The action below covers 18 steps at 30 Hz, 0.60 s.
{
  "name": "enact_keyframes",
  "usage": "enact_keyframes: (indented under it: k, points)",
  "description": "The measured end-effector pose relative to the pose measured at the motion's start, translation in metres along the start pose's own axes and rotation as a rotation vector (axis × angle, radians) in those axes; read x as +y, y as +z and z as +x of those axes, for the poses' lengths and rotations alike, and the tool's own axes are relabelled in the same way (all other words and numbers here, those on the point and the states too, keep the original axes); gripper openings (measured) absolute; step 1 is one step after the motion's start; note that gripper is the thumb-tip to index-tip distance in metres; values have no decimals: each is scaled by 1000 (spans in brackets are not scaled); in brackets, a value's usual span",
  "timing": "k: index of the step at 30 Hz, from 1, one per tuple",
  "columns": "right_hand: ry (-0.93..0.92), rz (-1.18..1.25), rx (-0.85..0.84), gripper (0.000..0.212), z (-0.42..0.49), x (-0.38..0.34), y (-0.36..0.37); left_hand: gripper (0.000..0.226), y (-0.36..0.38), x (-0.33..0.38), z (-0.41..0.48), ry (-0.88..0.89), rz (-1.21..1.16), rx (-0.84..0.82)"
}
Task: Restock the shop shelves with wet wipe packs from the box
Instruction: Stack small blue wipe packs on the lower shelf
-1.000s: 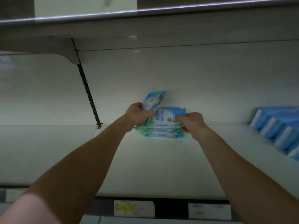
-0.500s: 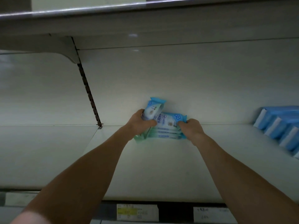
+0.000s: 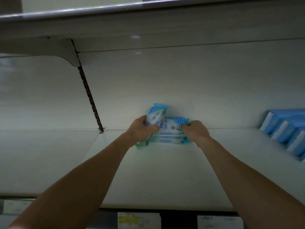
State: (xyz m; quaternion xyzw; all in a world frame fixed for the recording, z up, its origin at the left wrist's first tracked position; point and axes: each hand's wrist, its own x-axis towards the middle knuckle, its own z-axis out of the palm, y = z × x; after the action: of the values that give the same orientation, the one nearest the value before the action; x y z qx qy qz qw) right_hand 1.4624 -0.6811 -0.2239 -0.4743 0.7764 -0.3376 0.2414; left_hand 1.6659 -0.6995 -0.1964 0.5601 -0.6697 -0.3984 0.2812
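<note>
— Gripping with both hands is how we stand. Our left hand (image 3: 142, 129) has its fingers curled round one wet wipe pack (image 3: 155, 115), thumb across the front. That pack stands tilted on end, its blue top seam leaning toward the back panel (image 3: 181, 80).

— And our right hand (image 3: 195, 132)?

— Curled as well. Its fingers and thumb pinch the right end of the stack of packs (image 3: 170, 134), up at the top pack's blue seam.

— Where does the stack lie?

— Flat on the shelf (image 3: 165, 171), close against the back panel, between our two hands. We see the top pack's printed face and two front edges beneath it, one over the other. More than that we cannot tell.

— What is the green bit under our left wrist?

— A green pack end (image 3: 140, 144), poking out at the stack's lower left corner. Whether our left hand holds it too, we cannot tell.

— And further out?

— On our left a slotted upright (image 3: 89, 96) climbs the back panel to a bracket (image 3: 69, 52) under the upper shelf (image 3: 115, 23). Well apart on our right, blue-and-white packs (image 3: 287, 129) stand leaning in a row on the same shelf as ours. Below our forearms, along the shelf's front edge, we have price labels (image 3: 138, 220), one with a yellow patch and the print too blurred for us to read.
</note>
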Motion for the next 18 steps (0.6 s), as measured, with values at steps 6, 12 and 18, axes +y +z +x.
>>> enact_keyframes:
  k: [6, 12, 18]
  points:
    - [38, -34, 27, 28, 2, -6, -3, 59, -7, 19, -1, 108, 126, -6]
    - [-149, 245, 12, 49, -14, -39, -49, 78, -15, 32, -3, 224, 556, 28]
    - [-90, 656, -248, 9, -35, -46, -54, 110, -13, 53, -10, 222, 500, -43]
